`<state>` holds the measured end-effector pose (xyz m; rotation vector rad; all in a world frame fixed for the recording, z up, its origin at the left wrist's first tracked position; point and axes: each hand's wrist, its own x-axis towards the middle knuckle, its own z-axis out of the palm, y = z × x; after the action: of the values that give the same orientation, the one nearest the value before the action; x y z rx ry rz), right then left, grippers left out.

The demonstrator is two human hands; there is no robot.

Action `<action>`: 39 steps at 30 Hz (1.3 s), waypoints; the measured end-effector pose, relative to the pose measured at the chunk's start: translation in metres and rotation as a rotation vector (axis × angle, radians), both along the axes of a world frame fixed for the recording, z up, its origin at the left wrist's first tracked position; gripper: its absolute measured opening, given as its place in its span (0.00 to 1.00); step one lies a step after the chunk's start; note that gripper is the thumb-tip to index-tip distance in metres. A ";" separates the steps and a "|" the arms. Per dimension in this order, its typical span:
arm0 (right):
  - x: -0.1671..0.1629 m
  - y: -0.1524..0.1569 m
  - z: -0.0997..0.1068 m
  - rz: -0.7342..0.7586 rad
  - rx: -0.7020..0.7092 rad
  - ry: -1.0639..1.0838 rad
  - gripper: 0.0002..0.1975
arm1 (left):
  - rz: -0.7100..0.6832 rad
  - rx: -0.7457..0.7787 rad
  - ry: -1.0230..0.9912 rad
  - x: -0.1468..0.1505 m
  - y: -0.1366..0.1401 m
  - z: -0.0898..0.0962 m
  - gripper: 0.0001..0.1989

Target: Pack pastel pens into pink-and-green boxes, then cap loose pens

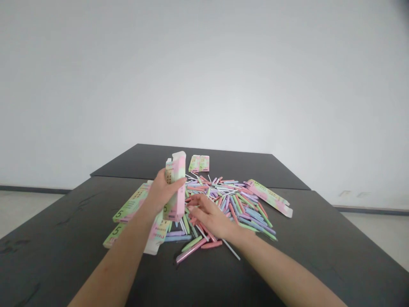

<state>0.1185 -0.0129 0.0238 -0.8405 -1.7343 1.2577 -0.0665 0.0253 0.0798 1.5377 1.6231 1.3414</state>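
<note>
My left hand (162, 189) is closed around an upright pink, green and yellow carton (177, 187), whose top flap stands open. Just right of it, my right hand (207, 213) hovers low over a heap of pastel pens (236, 200), its fingers loosely bent and a little apart. Red pens (209, 234) lie beneath its palm and fingertips; whether it touches them is hard to see. Under my left forearm lie more flat cartons (131, 204) of the same print, partly hidden by the arm.
Two matching cartons (199, 163) lie side by side at the back of the black table (239, 277). Another carton (270, 197), its end flap open, lies slanted at the heap's right. Thin white sticks (231, 249) are mixed among the pens. A pale wall (204, 76) rises behind.
</note>
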 end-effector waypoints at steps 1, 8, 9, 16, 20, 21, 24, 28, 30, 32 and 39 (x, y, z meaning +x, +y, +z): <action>-0.002 -0.002 -0.001 0.008 -0.035 0.002 0.17 | -0.058 0.016 -0.129 0.012 0.001 -0.003 0.33; 0.004 0.001 -0.008 -0.026 -0.246 0.240 0.15 | -0.355 -0.033 -0.604 0.052 -0.004 -0.021 0.31; 0.006 0.003 -0.007 0.017 -0.315 0.328 0.15 | -0.417 -0.066 -0.681 0.052 -0.007 -0.022 0.29; 0.019 0.004 0.004 0.290 -0.614 0.618 0.14 | -0.852 -0.220 -0.958 0.055 -0.023 -0.041 0.34; 0.018 0.003 0.000 0.309 -0.633 0.612 0.14 | -0.916 -0.218 -0.964 0.056 -0.026 -0.051 0.41; 0.017 0.003 0.000 0.307 -0.630 0.608 0.15 | -0.905 -0.211 -0.967 0.056 -0.025 -0.052 0.42; 0.016 0.000 0.000 0.310 -0.595 0.607 0.17 | -0.859 -0.186 -0.989 0.052 -0.023 -0.055 0.40; 0.014 -0.004 0.001 0.314 -0.524 0.601 0.16 | -0.770 -0.114 -1.072 0.045 -0.020 -0.053 0.39; 0.013 -0.006 -0.001 0.306 -0.506 0.584 0.16 | -0.727 -0.083 -1.098 0.043 -0.019 -0.050 0.40; 0.011 -0.007 -0.004 0.293 -0.500 0.556 0.16 | -0.703 -0.065 -1.099 0.041 -0.018 -0.048 0.41; 0.005 -0.012 -0.013 0.291 -0.410 0.518 0.17 | -0.708 -0.030 -1.035 0.039 -0.021 -0.047 0.33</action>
<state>0.1230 -0.0244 0.0105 -0.4250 -1.2243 1.8752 -0.0273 0.0042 0.0329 0.9341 0.3972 1.3069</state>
